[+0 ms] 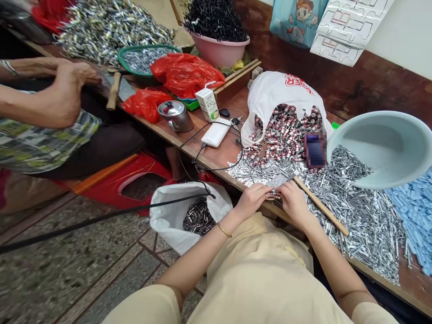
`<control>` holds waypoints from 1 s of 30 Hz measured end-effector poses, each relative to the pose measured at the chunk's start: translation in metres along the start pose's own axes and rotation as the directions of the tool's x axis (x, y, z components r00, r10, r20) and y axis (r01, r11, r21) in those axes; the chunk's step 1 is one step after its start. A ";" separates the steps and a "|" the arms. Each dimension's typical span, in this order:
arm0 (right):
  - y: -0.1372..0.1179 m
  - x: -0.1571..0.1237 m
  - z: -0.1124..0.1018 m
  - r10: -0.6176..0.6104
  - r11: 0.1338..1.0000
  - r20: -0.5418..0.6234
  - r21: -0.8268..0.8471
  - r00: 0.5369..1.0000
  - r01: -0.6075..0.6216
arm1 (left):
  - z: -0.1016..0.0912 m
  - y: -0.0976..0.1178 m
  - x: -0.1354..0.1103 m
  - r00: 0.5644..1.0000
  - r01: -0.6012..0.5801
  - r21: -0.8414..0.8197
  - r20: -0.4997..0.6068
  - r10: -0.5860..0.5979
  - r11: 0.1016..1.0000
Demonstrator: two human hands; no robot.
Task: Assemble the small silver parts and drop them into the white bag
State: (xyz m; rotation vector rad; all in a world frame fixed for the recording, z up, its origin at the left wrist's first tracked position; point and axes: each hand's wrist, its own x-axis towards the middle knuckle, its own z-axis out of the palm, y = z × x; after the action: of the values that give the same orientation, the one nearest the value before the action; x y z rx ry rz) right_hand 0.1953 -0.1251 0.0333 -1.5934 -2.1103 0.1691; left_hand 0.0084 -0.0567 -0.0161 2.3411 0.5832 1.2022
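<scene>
At the table's front edge, my left hand (253,199) is closed, its fingertips pinching a small metal part (275,192). My right hand (293,200) meets it from the other side, fingers also closed on that part, whose exact kind is too small to make out. Just beyond the fingertips is a grey metal block or plate (281,179). A hammer (320,204) with a wooden handle lies right of my right hand, on a heap of loose silver metal pins (361,229). Small flat metal pieces (248,173) are spread left of the block.
A white bag (280,87) spills red-and-silver hardware. A pale basin (388,148) tips metal pieces toward the heap, beside blue strips (415,216). A power bank (216,132) with a looping cable lies left; a white sack (165,225) stands below. Another person's arm (64,92) is at far left.
</scene>
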 end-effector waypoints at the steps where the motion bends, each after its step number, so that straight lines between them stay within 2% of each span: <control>1: 0.000 0.000 0.000 -0.003 1.000 0.003 -0.002 1.000 0.003 | 0.000 0.000 0.000 1.000 -0.001 0.002 -0.002 0.001 1.000; 8: 0.000 0.001 0.002 -0.026 0.999 0.012 -0.027 1.000 0.027 | 0.001 -0.001 -0.001 1.000 0.024 -0.029 0.004 -0.024 0.999; 15: 0.001 0.001 -0.001 -0.045 0.998 0.016 0.044 0.999 0.044 | 0.001 0.003 0.000 0.999 0.044 -0.030 0.006 -0.044 0.999; 17: 0.002 -0.001 -0.002 -0.009 0.993 -0.005 0.120 1.000 0.010 | 0.001 0.006 -0.001 0.998 0.059 -0.033 -0.001 -0.059 0.998; 20: 0.001 -0.008 0.000 0.105 0.967 -0.073 0.242 0.992 -0.084 | 0.002 0.012 0.001 0.990 0.115 -0.058 -0.074 -0.119 0.992; 22: 0.000 -0.012 0.004 0.164 0.940 -0.080 0.315 0.983 -0.131 | 0.001 0.017 0.004 0.977 0.172 -0.093 -0.115 -0.182 0.981; 24: -0.001 -0.014 0.008 0.193 0.913 -0.073 0.377 0.978 -0.153 | 0.000 0.021 0.008 0.966 0.219 -0.131 -0.110 -0.234 0.967; 26: -0.003 -0.014 0.010 0.203 0.902 -0.081 0.403 0.976 -0.154 | -0.003 0.025 0.010 0.958 0.256 -0.166 -0.088 -0.273 0.952; 30: -0.004 -0.010 0.014 0.194 0.923 -0.071 0.351 0.978 -0.158 | -0.008 0.025 0.010 0.936 0.320 -0.238 -0.069 -0.345 0.917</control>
State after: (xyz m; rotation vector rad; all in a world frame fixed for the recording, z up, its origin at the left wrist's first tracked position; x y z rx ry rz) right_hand 0.1870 -0.1329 0.0195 -1.5390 -1.7422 0.4783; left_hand 0.0109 -0.0703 0.0083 1.9041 0.8032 1.1720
